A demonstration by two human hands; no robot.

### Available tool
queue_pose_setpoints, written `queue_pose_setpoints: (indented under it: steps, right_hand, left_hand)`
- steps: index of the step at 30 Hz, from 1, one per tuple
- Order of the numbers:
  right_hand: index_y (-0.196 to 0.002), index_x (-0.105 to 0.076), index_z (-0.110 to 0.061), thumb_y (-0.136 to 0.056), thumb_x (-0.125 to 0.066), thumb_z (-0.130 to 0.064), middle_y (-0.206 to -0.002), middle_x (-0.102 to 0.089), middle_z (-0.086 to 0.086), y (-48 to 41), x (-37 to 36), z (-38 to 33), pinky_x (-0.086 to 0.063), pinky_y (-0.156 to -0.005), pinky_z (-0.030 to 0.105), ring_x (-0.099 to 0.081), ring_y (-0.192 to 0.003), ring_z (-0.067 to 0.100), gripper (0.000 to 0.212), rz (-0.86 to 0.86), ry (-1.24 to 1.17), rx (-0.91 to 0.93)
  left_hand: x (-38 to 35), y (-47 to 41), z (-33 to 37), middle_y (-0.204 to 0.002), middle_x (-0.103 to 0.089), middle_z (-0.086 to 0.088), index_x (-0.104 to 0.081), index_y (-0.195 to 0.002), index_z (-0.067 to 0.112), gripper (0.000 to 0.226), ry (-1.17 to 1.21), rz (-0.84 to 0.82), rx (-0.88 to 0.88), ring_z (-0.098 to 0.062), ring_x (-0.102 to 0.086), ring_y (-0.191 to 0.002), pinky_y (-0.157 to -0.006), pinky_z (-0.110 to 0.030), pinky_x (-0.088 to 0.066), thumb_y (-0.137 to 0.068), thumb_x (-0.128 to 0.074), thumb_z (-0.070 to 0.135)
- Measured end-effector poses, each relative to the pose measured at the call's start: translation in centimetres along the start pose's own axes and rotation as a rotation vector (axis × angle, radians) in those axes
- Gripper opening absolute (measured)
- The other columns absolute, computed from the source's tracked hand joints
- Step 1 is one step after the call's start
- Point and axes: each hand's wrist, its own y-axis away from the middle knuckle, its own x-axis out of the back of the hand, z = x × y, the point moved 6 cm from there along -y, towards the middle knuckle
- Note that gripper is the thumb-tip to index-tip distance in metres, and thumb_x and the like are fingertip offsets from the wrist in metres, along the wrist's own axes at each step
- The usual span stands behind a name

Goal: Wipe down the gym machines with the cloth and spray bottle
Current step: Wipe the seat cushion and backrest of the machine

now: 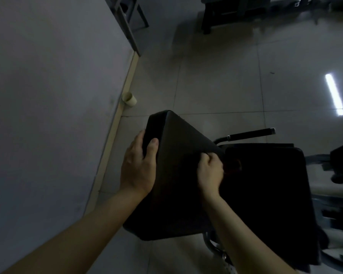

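From the head camera, your left hand (139, 167) grips the left edge of a black pad (176, 184) on the gym machine. The thumb (152, 147) lies flat on the pad's broad face, and the fingers wrap round onto its narrow side face, so the edge sits between thumb and fingers. Your right hand (210, 171) is on the opposite, right edge of the same pad, its fingers curled in tight with the knuckles toward the camera. Just beyond those knuckles is a dark, faintly reddish shape (235, 165). The picture is too dim there to tell what it is, or whether your fingers have hold of it. Both forearms reach in from the bottom of the view, one on either side of the pad. Touching the pad on its right is a second black pad (269, 194), broader and flatter. A black-gripped handle (251, 133) with a metal end sticks out to the right just above it. A curved chrome tube (212, 246) shows below the first pad, near your right forearm. The machine stands on a pale tiled floor (216, 86), near a grey wall (48, 95) on your left that has a light baseboard (115, 123) along its foot. A small pale cup (129, 98) lies tilted on the floor against that baseboard, beyond the pad's far corner. A bright light streak (335, 94) reflects off the tiles at the right, and dark machine frames (226, 14) stand at the top of the view, well apart from you.
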Motion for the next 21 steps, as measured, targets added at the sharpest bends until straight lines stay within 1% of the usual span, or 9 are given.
queue_pose_setpoints:
  steps: [2, 5, 6, 8, 10, 13, 17, 19, 21]
  right_hand:
    - [-0.080, -0.062, -0.014, -0.099, -0.054, -0.015, -0.067, -0.060, -0.006, 3.9, -2.0, -6.8, -0.039, -0.050, 0.007, -0.057, -0.057, -0.001, 0.021, -0.139, -0.109, 0.232]
    - [-0.077, -0.061, -0.015, -0.097, -0.061, -0.024, -0.068, -0.057, -0.008, 8.4, -4.0, -12.6, -0.040, -0.054, 0.014, -0.056, -0.060, 0.007, 0.021, -0.303, -0.105, 0.683]
    - [-0.078, -0.060, -0.014, -0.096, -0.061, -0.028, -0.072, -0.056, -0.008, 8.9, -4.5, -13.1, -0.040, -0.054, 0.016, -0.054, -0.062, 0.007, 0.023, -0.307, -0.018, 0.823]
    - [-0.077, -0.058, -0.014, -0.096, -0.061, -0.031, -0.077, -0.054, -0.006, 7.0, -4.8, -12.5, -0.041, -0.054, 0.020, -0.051, -0.064, 0.006, 0.025, -0.247, 0.055, 0.938]
    - [-0.075, -0.053, -0.020, -0.097, -0.057, -0.030, -0.076, -0.053, -0.008, 3.3, -4.4, -10.3, -0.041, -0.058, 0.022, -0.050, -0.064, 0.005, 0.024, -0.159, 0.002, 0.847]
    - [-0.076, -0.051, -0.026, -0.100, -0.048, -0.036, -0.071, -0.055, -0.010, -2.9, -2.9, -4.1, -0.039, -0.060, 0.029, -0.053, -0.063, 0.008, 0.026, -0.011, 0.064, 0.527]
    - [-0.098, -0.061, -0.023, -0.105, -0.037, -0.039, -0.079, -0.063, -0.002, -8.5, -0.1, 3.9, -0.042, -0.062, 0.030, -0.062, -0.069, 0.017, 0.030, 0.043, 0.281, 0.146]
    - [-0.113, -0.062, -0.015, -0.105, -0.032, -0.039, -0.097, -0.068, 0.008, -10.0, 1.7, 8.0, -0.049, -0.078, 0.038, -0.065, -0.086, 0.027, 0.040, 0.053, 0.387, -0.051]
    - [-0.126, -0.058, -0.007, -0.106, -0.031, -0.033, -0.123, -0.062, 0.019, -10.3, 2.9, 10.2, -0.046, -0.096, 0.045, -0.059, -0.111, 0.038, 0.042, 0.017, 0.475, -0.234]
  left_hand:
    - [0.2, 0.2, 0.1, -0.154, -0.044, 0.007, -0.035, -0.154, 0.035, 0.079, 0.004, 0.003, 0.001, -0.012, -0.041, -0.140, -0.117, -0.045, -0.034, -0.086, -0.029, 0.075]
    - [0.0, 0.3, -0.3, -0.147, -0.052, -0.003, -0.041, -0.151, 0.022, 0.060, -0.102, -0.035, -0.048, -0.020, -0.049, -0.133, -0.110, -0.049, -0.042, -0.102, -0.030, 0.054]
    - [0.0, 0.1, -0.8, -0.148, -0.050, -0.002, -0.040, -0.152, 0.020, 0.053, -0.144, -0.029, -0.075, -0.018, -0.048, -0.135, -0.113, -0.045, -0.041, -0.106, -0.031, 0.045]
    - [0.1, -0.1, -0.7, -0.154, -0.040, 0.011, -0.035, -0.156, 0.026, 0.056, -0.109, -0.003, -0.049, -0.002, -0.034, -0.138, -0.114, -0.019, -0.025, -0.104, -0.026, 0.046]
    - [0.0, -0.2, -0.7, -0.157, -0.036, 0.014, -0.032, -0.156, 0.032, 0.060, -0.044, 0.015, 0.005, 0.008, -0.026, -0.132, -0.103, -0.007, -0.016, -0.101, -0.027, 0.054]
    - [-0.1, 0.1, -0.3, -0.154, -0.040, 0.014, -0.033, -0.155, 0.036, 0.055, 0.013, 0.018, 0.008, 0.006, -0.031, -0.129, -0.105, -0.019, -0.023, -0.104, -0.031, 0.056]
    - [-0.1, -0.2, -0.2, -0.141, -0.045, 0.018, -0.034, -0.154, 0.038, 0.067, 0.016, 0.008, 0.001, 0.000, -0.041, -0.126, -0.103, -0.026, -0.032, -0.093, -0.027, 0.064]
    - [-0.1, 0.0, -0.1, -0.139, -0.050, 0.014, -0.037, -0.151, 0.038, 0.064, 0.017, 0.004, 0.009, -0.006, -0.047, -0.125, -0.104, -0.032, -0.038, -0.094, -0.027, 0.064]
    - [0.0, 0.1, -0.1, -0.141, -0.052, 0.011, -0.038, -0.151, 0.038, 0.062, 0.015, 0.010, 0.004, -0.008, -0.048, -0.128, -0.109, -0.038, -0.040, -0.096, -0.028, 0.064]
